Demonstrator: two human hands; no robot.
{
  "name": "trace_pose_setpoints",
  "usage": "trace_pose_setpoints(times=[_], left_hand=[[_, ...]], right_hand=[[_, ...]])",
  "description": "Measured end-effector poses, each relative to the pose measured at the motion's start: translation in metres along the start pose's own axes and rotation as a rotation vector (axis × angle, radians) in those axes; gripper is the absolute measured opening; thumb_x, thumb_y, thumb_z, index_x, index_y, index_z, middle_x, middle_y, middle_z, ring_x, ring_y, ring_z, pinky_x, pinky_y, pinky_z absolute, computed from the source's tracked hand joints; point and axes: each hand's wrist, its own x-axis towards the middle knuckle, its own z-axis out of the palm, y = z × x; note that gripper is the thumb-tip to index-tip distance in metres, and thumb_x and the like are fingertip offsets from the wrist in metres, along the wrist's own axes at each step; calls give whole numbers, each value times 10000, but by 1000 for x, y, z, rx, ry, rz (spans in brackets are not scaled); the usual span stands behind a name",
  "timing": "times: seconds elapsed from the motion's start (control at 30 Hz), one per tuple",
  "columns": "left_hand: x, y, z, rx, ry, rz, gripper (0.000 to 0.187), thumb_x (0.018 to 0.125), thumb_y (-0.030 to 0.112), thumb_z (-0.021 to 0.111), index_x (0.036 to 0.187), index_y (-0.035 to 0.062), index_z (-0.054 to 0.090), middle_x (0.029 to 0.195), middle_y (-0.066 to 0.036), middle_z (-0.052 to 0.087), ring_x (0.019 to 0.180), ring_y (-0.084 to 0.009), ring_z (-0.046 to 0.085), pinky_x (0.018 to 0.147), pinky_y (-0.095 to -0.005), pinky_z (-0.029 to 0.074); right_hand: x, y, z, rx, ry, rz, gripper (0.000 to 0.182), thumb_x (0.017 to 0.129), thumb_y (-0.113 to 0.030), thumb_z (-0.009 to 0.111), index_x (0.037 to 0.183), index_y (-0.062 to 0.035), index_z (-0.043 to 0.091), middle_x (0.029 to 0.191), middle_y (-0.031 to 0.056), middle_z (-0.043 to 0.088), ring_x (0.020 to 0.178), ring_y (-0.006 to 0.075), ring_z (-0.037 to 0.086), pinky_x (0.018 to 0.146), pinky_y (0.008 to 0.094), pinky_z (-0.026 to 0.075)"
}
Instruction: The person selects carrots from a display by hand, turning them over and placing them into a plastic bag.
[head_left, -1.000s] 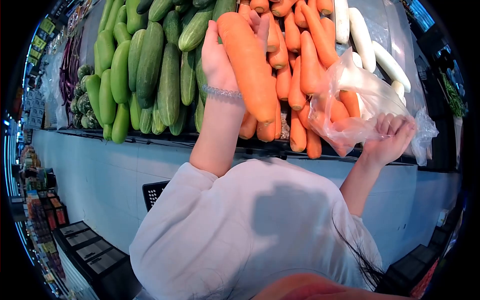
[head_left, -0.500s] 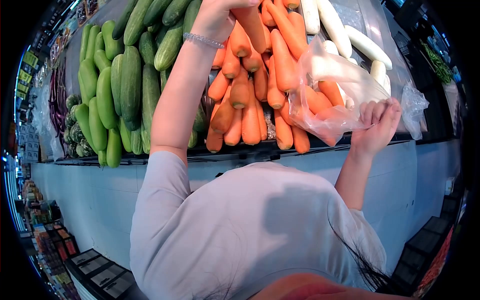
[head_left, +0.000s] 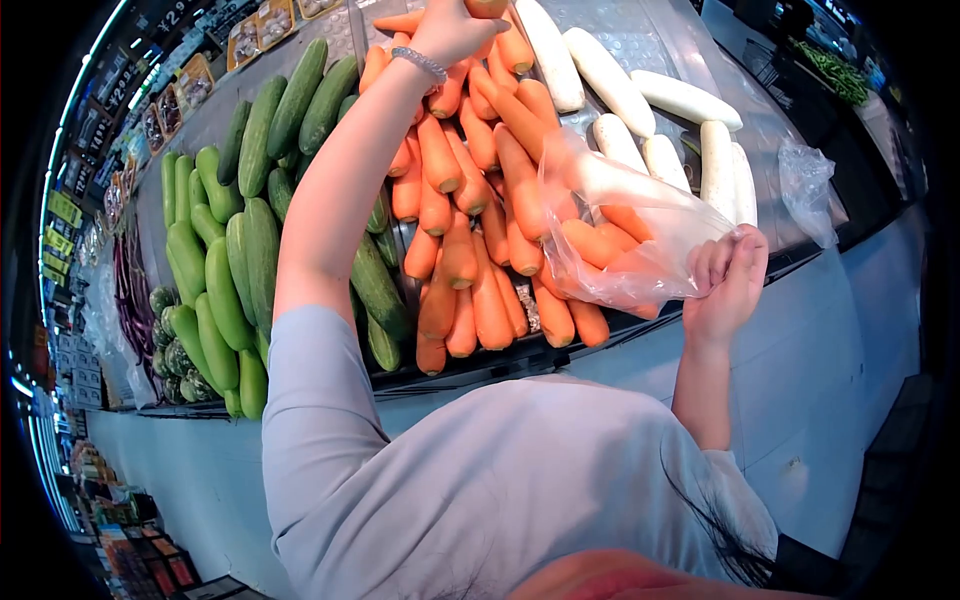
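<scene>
The left hand (head_left: 452,30) reaches to the far end of the carrot pile (head_left: 470,230), its fingers curled around a carrot (head_left: 487,8) whose body is largely cut off by the upper frame edge. The right hand (head_left: 728,285), near and to the right, pinches the mouth of a clear plastic bag (head_left: 625,240) holding several carrots, hanging over the pile's right edge. Cucumbers (head_left: 250,230) lie to the left, white radishes (head_left: 640,100) far right.

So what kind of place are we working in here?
Most likely a supermarket produce aisle: sloped display shelves piled with loose carrots, cucumbers and white radishes, and the right hand holds a thin clear plastic bag.
</scene>
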Motion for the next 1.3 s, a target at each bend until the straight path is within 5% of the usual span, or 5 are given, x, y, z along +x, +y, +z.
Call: trace_pose_setpoints(times=[0.4, 0.53, 0.83, 0.97, 1.3], left_hand=[[30, -151, 46, 785, -147, 682, 233, 818, 237, 501, 1026, 137, 465, 1094, -74, 496, 1012, -241, 509, 812, -409, 414], [11, -110, 50, 1023, -813, 124, 300, 794, 139, 523, 1093, 164, 529, 1219, -33, 453, 1173, -238, 414, 973, -450, 320], [-92, -24, 7, 441, -679, 172, 341, 669, 202, 591, 989, 94, 548, 964, -113, 580, 936, -280, 553, 768, -396, 457], [-170, 32, 11, 573, -1076, -44, 826, 607, 269, 651, 1317, 46, 292, 1390, -263, 182, 1281, -399, 240, 995, -560, 260], [-219, -20, 19, 855, -451, -45, 506, 624, 82, 621, 1118, 97, 512, 1209, -81, 479, 1159, -219, 424, 934, -492, 305]], right_hand=[[-2, 0, -14, -44, 22, -3, 176, 958, -212, 361, 899, -59, 425, 536, -16, 286, 434, 63, 245, 451, 214, 241], [-1, 4, -15, -35, 42, -12, 181, 954, -219, 375, 887, -64, 439, 532, -28, 296, 441, 49, 246, 429, 200, 222], [3, 7, -11, -10, 58, -27, 188, 954, -212, 377, 895, -49, 451, 535, -30, 290, 447, 41, 236, 408, 194, 200], [6, 14, -11, -15, 73, -12, 186, 952, -204, 376, 918, -42, 460, 543, -30, 288, 458, 42, 235, 414, 194, 200], [11, 24, -14, -32, 50, 5, 193, 948, -197, 378, 918, -32, 472, 549, -32, 285, 462, 42, 221, 423, 192, 201]])
